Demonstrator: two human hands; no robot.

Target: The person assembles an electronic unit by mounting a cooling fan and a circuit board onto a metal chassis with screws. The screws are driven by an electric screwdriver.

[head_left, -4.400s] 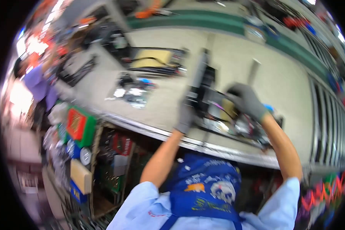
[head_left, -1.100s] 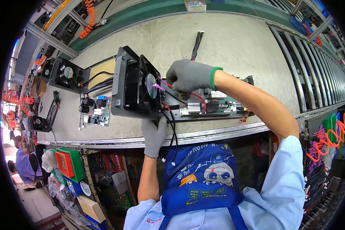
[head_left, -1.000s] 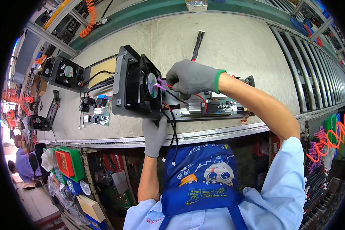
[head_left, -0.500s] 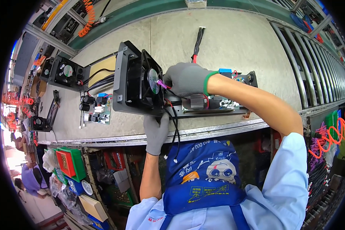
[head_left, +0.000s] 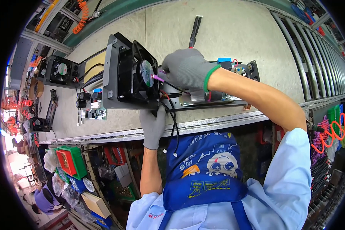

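A dark grey metal chassis end panel (head_left: pixel 110 73) stands upright on the bench, a black cooling fan (head_left: pixel 136 74) mounted on its right face. My left hand (head_left: pixel 153 124), in a grey glove, grips the panel's lower edge from the near side; its fingertips are hidden beneath. My right hand (head_left: pixel 188 68), gloved in grey with a green cuff, is closed beside the fan, pinching a purple-ended cable; its fingertips are partly hidden. A second purple wire end (head_left: pixel 157 78) points at the fan hub below it. Black wires (head_left: pixel 175 128) dangle over the bench edge. Right of the fan lies a circuit board (head_left: pixel 211 99).
At left are another fan unit (head_left: pixel 61 71) and a loose circuit board (head_left: pixel 96 107). A black cable bundle (head_left: pixel 195 32) lies beyond my right hand. Metal rollers (head_left: pixel 314 65) run along the right. Parts bins (head_left: pixel 71 163) stand below the bench.
The panel with its fan has shifted slightly left and tilted a little. Both my hands have moved with it, and the right hand sits slightly farther from me.
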